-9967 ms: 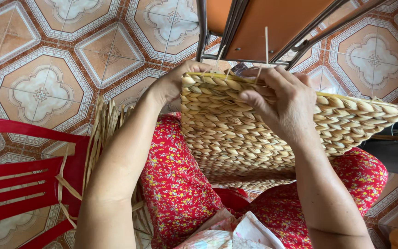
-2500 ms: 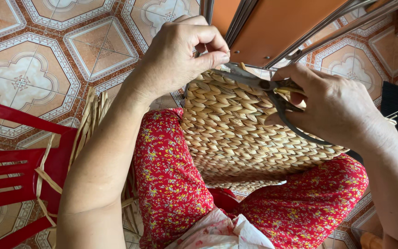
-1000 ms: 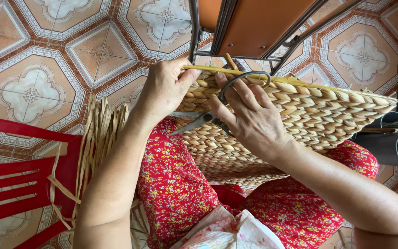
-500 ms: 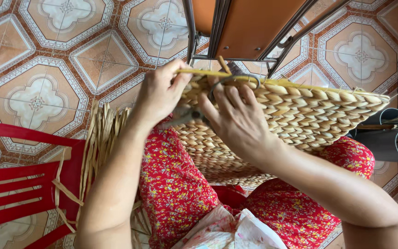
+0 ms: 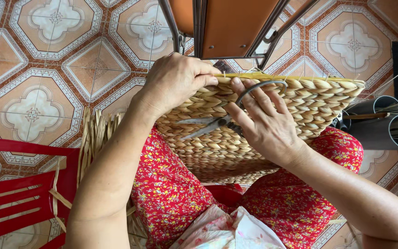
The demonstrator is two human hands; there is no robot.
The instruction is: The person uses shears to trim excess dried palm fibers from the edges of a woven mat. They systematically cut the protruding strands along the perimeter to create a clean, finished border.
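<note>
One woven basket, left hand pinching its rim, right hand clasping one pair of scissors

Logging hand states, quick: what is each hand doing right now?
Left hand: closed, gripping the rim of the woven basket.
Right hand: closed on scissors, blades against the basket.

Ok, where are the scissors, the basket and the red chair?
scissors (image 5: 203,127), head view, on the metal blades.
basket (image 5: 318,99), head view, on its woven side.
red chair (image 5: 10,189), head view, on a seat slat.
</note>
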